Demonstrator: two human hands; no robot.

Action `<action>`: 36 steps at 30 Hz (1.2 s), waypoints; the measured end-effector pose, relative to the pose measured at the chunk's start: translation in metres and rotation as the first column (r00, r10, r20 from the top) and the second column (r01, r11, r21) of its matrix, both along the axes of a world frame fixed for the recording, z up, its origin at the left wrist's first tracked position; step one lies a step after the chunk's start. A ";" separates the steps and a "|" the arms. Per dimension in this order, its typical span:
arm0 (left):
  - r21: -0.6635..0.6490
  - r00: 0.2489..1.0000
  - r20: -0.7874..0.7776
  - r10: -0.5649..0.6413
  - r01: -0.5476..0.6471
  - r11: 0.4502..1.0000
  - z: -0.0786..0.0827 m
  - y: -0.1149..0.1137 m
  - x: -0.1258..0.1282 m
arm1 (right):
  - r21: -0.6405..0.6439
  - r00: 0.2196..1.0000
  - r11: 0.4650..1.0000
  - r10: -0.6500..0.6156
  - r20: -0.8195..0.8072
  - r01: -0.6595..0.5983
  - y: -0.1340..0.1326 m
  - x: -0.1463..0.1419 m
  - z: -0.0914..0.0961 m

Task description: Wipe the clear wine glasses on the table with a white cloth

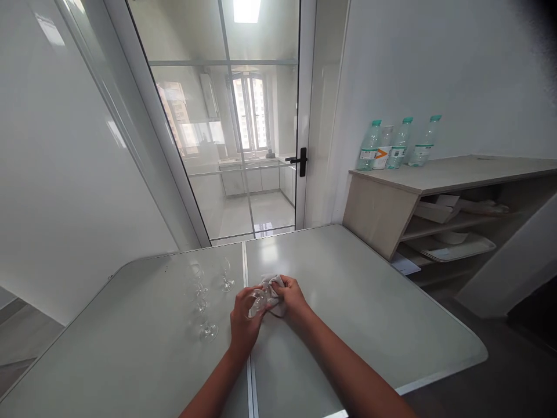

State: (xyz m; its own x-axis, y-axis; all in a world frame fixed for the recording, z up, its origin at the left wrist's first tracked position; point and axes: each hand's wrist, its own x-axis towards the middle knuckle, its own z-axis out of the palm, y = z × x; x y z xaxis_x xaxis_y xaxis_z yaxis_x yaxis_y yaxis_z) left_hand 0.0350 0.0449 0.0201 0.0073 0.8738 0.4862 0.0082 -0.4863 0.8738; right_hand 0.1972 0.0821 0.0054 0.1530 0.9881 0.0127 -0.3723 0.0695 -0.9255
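My left hand is wrapped round a small clear stemmed glass held above the table. My right hand grips a grey-white cloth pressed against that glass. Both hands meet over the middle seam of the grey table. To the left stand three more clear stemmed glasses: one at the back, one in the middle and one nearest me, all upright.
A glass door with a black handle stands behind the table. At the right, a wooden shelf unit carries several plastic water bottles on top and trays and papers inside. White walls close both sides.
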 end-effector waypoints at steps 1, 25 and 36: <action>-0.010 1.000 -0.003 0.025 -0.025 1.000 0.002 0.001 -0.002 | -0.005 1.000 1.000 -0.006 -0.027 0.006 0.000 0.000 0.002; -0.314 0.921 0.299 -0.251 0.344 0.885 -0.012 0.006 0.004 | 0.546 0.904 0.824 -0.106 0.415 -0.154 -0.030 0.005 0.041; -0.359 0.875 0.484 -0.012 0.211 0.909 -0.007 0.020 -0.007 | 0.467 0.712 0.686 0.107 0.694 -0.558 -0.042 0.002 0.046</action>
State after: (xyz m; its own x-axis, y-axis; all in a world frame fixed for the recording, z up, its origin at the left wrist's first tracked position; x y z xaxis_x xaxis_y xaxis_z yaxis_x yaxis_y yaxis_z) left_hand 0.0284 0.0653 0.0133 -0.0210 0.9968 0.0776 -0.4765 -0.0783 0.8757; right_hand 0.1989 0.0403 0.0511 -0.4481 0.6847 0.5748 0.0900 0.6742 -0.7330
